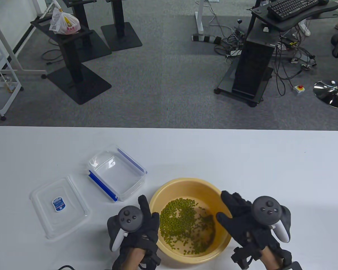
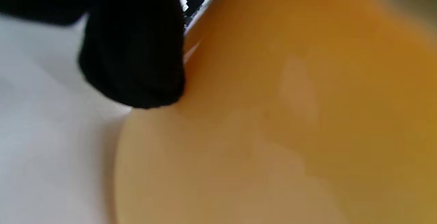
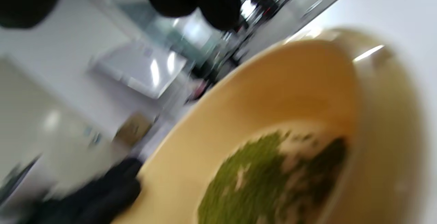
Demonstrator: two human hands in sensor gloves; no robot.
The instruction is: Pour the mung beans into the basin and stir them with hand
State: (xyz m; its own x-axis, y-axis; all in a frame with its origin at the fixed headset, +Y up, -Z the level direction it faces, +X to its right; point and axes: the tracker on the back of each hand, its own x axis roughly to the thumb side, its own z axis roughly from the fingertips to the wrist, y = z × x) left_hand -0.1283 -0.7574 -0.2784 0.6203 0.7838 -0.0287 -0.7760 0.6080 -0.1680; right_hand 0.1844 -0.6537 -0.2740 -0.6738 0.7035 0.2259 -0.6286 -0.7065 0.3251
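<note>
Yellow basin [image 1: 169,191] on the white desk [image 1: 242,163], flanked by both hands; mung beans [image 1: 180,225] already inside, spread over the floor of the basin, so pouring judged complete. Left grip [image 1: 138,225] pressed against the outer wall on its own side, fingers extended along the rim, holding nothing; probably steadying the basin for stirring. Right grip [image 1: 242,216] above the opposite rim, fingers loosely spread, nothing held, apparently poised over the beans. Ahead and to the left of the left grip: clear box [image 1: 117,171] with blue clips, emptied, and beside it the lid [image 1: 59,206], both set apart to leave working room. Left wrist view: blurred, but fingertip [image 2: 136,53] in contact with the basin wall, a contact unclear from above. Right wrist view: beans seen from a low angle, heavily blurred.
</note>
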